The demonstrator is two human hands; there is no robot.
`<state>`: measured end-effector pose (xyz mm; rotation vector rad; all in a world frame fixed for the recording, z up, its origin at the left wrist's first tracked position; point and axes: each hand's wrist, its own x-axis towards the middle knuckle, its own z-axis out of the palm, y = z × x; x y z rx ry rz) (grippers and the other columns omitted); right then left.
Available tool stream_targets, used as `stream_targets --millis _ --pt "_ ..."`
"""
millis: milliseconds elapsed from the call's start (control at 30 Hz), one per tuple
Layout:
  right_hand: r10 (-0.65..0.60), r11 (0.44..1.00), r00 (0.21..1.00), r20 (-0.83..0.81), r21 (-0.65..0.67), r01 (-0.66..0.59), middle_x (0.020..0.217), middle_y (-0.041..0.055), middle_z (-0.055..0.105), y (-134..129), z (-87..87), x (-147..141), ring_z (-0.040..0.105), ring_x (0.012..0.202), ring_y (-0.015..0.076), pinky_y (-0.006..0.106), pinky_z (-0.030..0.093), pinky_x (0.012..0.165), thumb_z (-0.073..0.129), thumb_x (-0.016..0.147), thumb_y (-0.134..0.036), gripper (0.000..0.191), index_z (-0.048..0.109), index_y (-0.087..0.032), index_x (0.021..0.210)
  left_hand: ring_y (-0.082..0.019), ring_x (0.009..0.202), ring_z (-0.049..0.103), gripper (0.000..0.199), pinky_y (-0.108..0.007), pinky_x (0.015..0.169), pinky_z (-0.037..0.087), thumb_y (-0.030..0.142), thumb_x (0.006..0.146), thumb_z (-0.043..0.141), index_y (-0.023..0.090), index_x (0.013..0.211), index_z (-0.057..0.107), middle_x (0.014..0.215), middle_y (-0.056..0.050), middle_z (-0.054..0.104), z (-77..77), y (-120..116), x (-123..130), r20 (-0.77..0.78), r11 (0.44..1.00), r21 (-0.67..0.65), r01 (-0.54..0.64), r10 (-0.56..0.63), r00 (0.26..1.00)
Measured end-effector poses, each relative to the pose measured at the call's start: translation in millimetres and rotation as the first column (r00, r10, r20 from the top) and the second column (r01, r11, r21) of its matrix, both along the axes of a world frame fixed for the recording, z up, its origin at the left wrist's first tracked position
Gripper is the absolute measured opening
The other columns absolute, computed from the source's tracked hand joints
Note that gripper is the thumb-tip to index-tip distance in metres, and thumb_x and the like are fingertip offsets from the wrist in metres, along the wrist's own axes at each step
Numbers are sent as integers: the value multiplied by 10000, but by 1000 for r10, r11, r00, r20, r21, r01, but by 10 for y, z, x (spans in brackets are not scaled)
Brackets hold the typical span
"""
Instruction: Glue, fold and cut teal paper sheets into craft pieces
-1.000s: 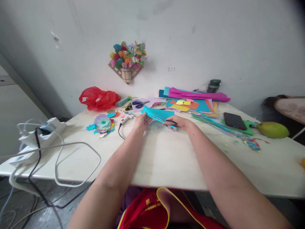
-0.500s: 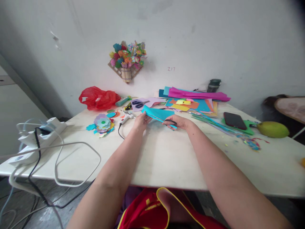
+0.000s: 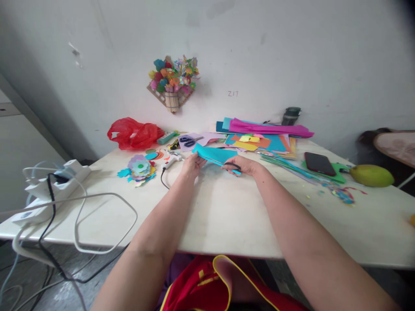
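Observation:
A sheet of bright blue paper (image 3: 216,154) is held above the middle of the table by my left hand (image 3: 193,164), which pinches its left end. My right hand (image 3: 241,166) is closed around the dark handles of a pair of scissors (image 3: 232,165). Their blades lie along the lower edge of the blue paper, and a narrow blue piece hangs beside my right fingers. Close to my left hand lies a white glue gun (image 3: 171,160) with a black cord. Layered paper flowers (image 3: 140,167) rest farther left.
At the back are a red plastic bag (image 3: 133,133), dark-handled scissors (image 3: 189,140), coloured sheets (image 3: 259,141) and a magenta roll (image 3: 269,127). Paper strips (image 3: 288,167), a phone (image 3: 319,164) and a yellow-green fruit (image 3: 371,176) lie right. A power strip (image 3: 48,194) with loose cables occupies the left.

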<state>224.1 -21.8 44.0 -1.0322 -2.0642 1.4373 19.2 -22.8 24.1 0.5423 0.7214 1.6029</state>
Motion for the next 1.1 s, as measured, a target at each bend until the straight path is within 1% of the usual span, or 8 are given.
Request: stream_targets --millis 133,267,400,533,733,1100 --pt "2 1000 1000 -5 -13 -2 443 -37 472 -21 21 11 350 322 38 189 261 326 647 670 -325 236 594 -100 717 -137 633 630 78 -377 816 481 141 790 490 145 723 531 613 -21 628 -19 30 -28 -22 999 -2 -38 38 999" --pt "-1 999 1000 -28 -48 0 470 -31 495 -27 33 20 357 324 38 187 258 321 644 649 -298 225 597 -96 737 -149 682 640 57 -365 805 484 149 774 509 134 755 560 691 -43 654 -50 63 -62 -48 999 17 -50 51 998" --pt "0 996 999 -51 -84 -4 473 -27 504 -10 12 26 364 321 42 187 256 316 627 659 -298 226 593 -95 753 -154 703 643 29 -363 811 480 145 742 541 135 745 568 695 -44 655 -67 70 -72 -64 999 27 -36 38 997" --pt "5 995 998 -58 -100 -10 483 -23 514 5 -7 31 368 318 41 181 260 311 617 688 -331 251 587 -99 778 -157 708 643 36 -369 831 473 140 740 534 136 733 569 673 -44 655 -73 60 -65 -62 999 37 -23 25 998" --pt "8 990 1000 -28 -138 -12 491 -30 517 15 -6 31 377 312 42 174 268 296 620 707 -363 276 576 -113 813 -160 735 643 35 -373 852 464 158 731 562 133 747 580 673 -40 656 -97 62 -58 -76 998 70 8 -3 997" --pt "-6 999 1000 2 -45 6 498 -19 521 61 -51 19 368 320 38 178 250 292 638 695 -377 277 590 -115 773 -137 665 634 48 -349 818 486 156 759 537 133 729 566 651 -30 639 -72 52 -32 -90 1000 30 3 0 996"
